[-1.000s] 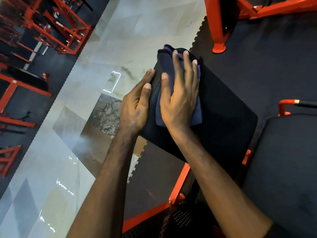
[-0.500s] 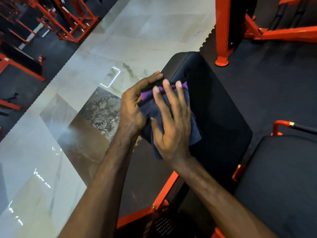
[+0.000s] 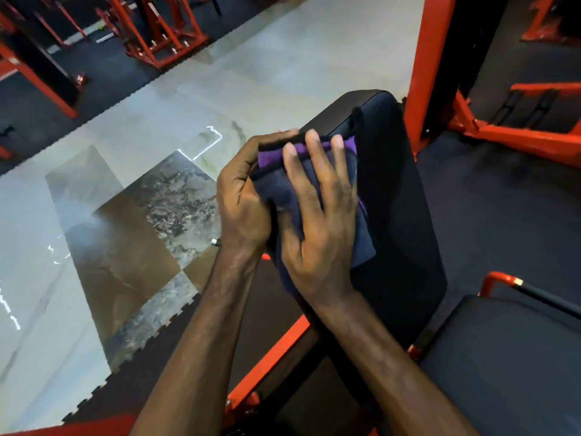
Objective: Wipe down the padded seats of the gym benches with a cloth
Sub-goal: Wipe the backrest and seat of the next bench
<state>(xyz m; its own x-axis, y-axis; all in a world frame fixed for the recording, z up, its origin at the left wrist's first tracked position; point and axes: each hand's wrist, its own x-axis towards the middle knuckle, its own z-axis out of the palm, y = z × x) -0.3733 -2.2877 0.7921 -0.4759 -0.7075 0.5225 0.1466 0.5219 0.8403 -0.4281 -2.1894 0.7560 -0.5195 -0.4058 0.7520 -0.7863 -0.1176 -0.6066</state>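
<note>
Fingers [image 3: 317, 171] of the right hand [image 3: 314, 234] lie flat on the folded dark blue and purple cloth [image 3: 361, 228], which the left hand [image 3: 242, 199] grips at the long black padded bench seat's [image 3: 396, 196] left edge. Bunched at that edge, the cloth could slip off, leaving most of the seat unwiped.

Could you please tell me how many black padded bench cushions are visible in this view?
2. One pad runs up the centre, under the cloth and both hands; a second pad sits at the lower right, cut off by the frame. Distant machines may hide more.
</note>
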